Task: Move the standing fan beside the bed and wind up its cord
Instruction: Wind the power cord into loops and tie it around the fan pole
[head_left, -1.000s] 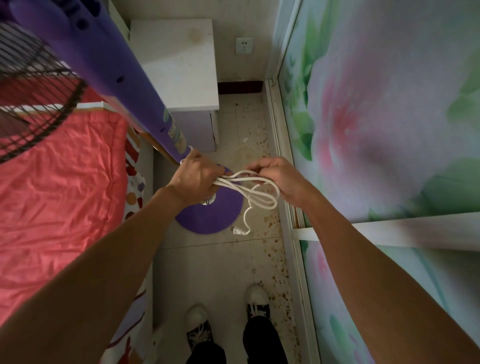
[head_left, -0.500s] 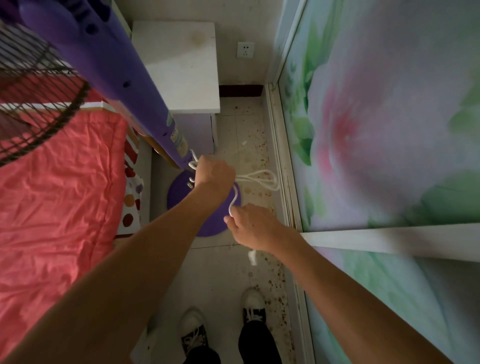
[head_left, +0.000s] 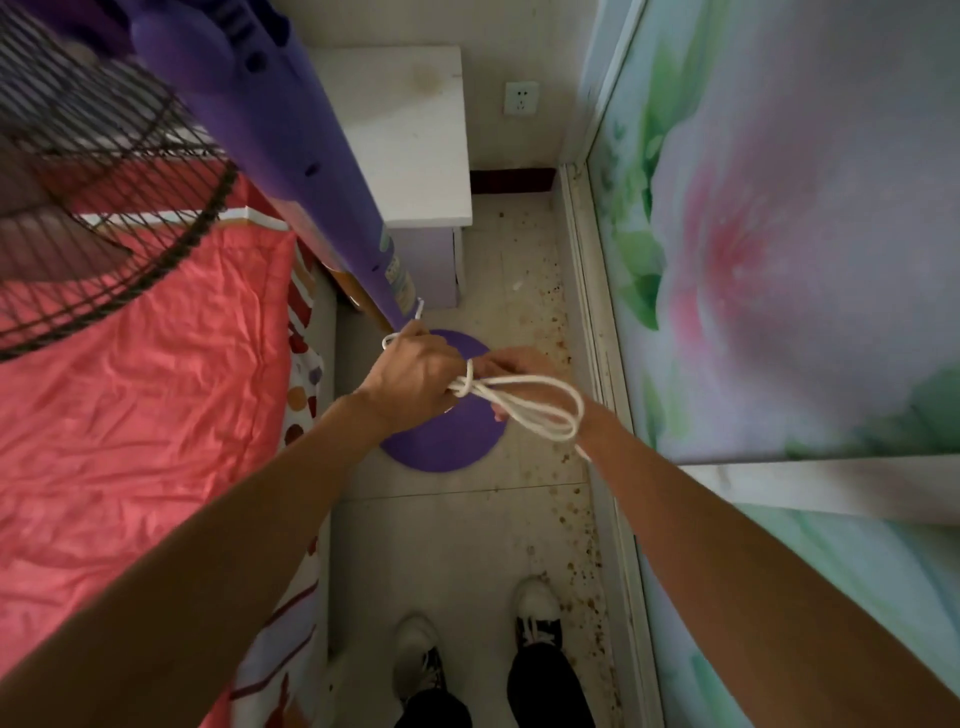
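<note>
Standing fan (head_left: 311, 171): beside bed (head_left: 130, 415). White cord (head_left: 524, 402): coiled loops clamped in left hand (head_left: 415, 376); right hand (head_left: 519, 369) pinches wrap. Advice: cinch wrap snug round loops' middle.

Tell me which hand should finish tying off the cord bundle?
Right, probably. The left hand grips the white cord bundle's neck beside the fan pole; the right hand works at the wrap.

Both bare forearms reach forward and down, converging low in front of the person. The left hand (head_left: 415, 371) is a closed fist, knuckles up, clamped on the white cord (head_left: 524, 405). The right hand (head_left: 511, 366) (mostly hidden behind the loops) pinches a strand.
</note>
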